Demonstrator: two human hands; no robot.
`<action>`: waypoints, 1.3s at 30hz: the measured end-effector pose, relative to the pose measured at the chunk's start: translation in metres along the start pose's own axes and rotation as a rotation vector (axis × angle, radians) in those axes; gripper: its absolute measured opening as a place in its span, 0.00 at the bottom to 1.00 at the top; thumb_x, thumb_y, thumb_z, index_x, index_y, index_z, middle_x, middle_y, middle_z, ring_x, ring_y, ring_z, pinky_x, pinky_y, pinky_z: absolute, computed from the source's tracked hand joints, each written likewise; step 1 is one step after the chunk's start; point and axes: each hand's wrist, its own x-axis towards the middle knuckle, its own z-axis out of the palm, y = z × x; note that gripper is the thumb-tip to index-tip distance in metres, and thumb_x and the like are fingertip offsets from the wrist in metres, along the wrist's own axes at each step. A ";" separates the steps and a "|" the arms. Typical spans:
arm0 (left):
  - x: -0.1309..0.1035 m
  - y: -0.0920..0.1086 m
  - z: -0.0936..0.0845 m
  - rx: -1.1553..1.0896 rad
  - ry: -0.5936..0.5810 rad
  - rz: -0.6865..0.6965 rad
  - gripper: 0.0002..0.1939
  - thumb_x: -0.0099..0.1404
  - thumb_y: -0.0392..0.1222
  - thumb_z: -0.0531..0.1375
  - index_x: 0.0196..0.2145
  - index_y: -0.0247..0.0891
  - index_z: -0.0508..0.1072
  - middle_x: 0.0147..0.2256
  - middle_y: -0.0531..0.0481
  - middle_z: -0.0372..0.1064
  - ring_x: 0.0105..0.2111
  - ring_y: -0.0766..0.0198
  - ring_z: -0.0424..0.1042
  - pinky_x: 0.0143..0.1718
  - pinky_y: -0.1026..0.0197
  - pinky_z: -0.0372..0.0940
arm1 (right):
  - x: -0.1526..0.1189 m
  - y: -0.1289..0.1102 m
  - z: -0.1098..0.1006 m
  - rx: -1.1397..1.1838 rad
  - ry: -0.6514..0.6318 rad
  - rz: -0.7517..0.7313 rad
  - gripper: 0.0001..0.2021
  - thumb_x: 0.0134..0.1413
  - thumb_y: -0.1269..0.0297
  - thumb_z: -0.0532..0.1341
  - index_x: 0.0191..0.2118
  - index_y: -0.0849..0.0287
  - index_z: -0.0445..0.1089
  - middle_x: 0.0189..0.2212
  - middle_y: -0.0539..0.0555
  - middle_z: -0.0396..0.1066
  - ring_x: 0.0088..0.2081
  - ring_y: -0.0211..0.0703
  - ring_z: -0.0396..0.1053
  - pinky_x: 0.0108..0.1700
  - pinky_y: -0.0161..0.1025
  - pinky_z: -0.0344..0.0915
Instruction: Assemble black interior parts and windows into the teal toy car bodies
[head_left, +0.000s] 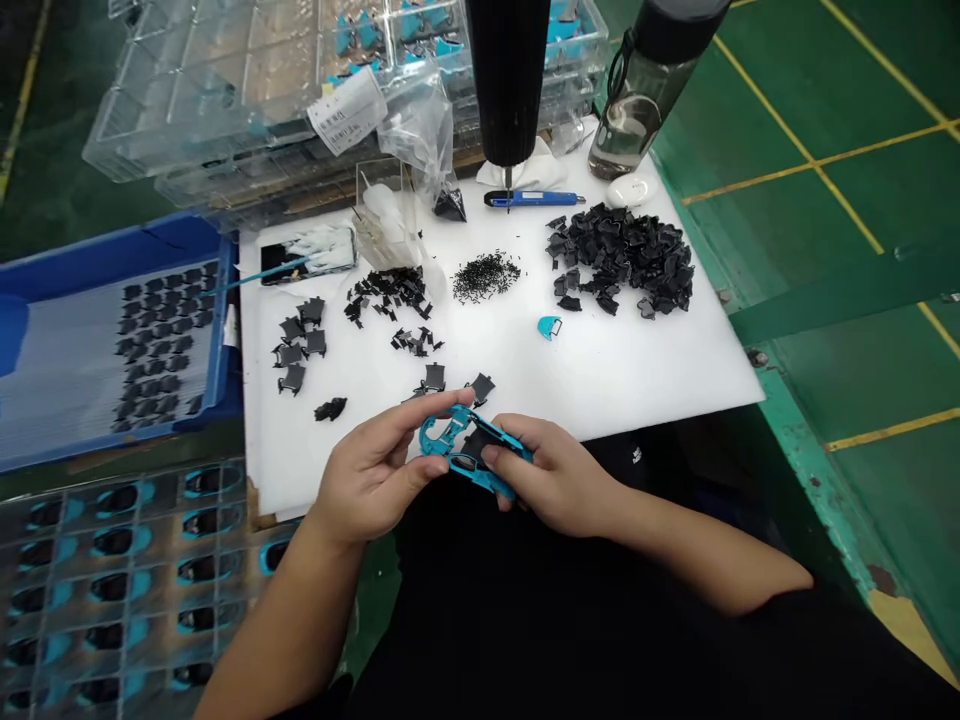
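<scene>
Over the near edge of the white work board [645, 385], both hands grip the turquoise car-shaped shell [456, 428], one at each end. The left hand [375, 470] pinches its left end between thumb and fingers; the right hand [559, 475] is closed around the other end, its thumb pressed on the dark panel [480, 440] set in the shell. Just beyond them lie a few dark grey flat pieces [434, 377]. Farther back on the board are a heap of tiny black screws [486, 277], a larger pile of black plastic parts [630, 255] and, in front of that pile, a small turquoise piece [550, 327]. A black power screwdriver [510, 90] hangs upright, its bit over the blue utility knife [532, 199]. Left of the board, a blue bin [112, 250] holds rows of dark parts [157, 340].
</scene>
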 end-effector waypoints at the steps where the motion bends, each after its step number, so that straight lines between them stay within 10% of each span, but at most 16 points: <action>1: 0.000 0.001 0.000 0.006 0.000 0.006 0.25 0.65 0.33 0.63 0.60 0.43 0.70 0.57 0.43 0.72 0.56 0.53 0.72 0.59 0.53 0.69 | 0.001 0.002 0.001 -0.027 0.014 -0.033 0.09 0.65 0.64 0.54 0.32 0.57 0.63 0.19 0.46 0.67 0.21 0.36 0.66 0.26 0.32 0.63; 10: -0.006 -0.005 0.022 -0.276 0.215 0.038 0.16 0.68 0.39 0.61 0.53 0.41 0.73 0.65 0.39 0.60 0.61 0.45 0.67 0.61 0.44 0.66 | 0.012 0.030 -0.012 -0.838 0.583 -1.061 0.20 0.62 0.75 0.55 0.59 0.65 0.65 0.40 0.63 0.76 0.40 0.48 0.74 0.39 0.42 0.73; 39: -0.001 0.001 0.025 -0.535 0.129 -0.248 0.25 0.65 0.53 0.63 0.56 0.39 0.69 0.54 0.38 0.71 0.49 0.54 0.75 0.47 0.57 0.72 | 0.000 -0.009 -0.013 -1.014 0.509 -1.188 0.14 0.64 0.76 0.54 0.52 0.67 0.70 0.36 0.62 0.76 0.33 0.46 0.71 0.33 0.43 0.71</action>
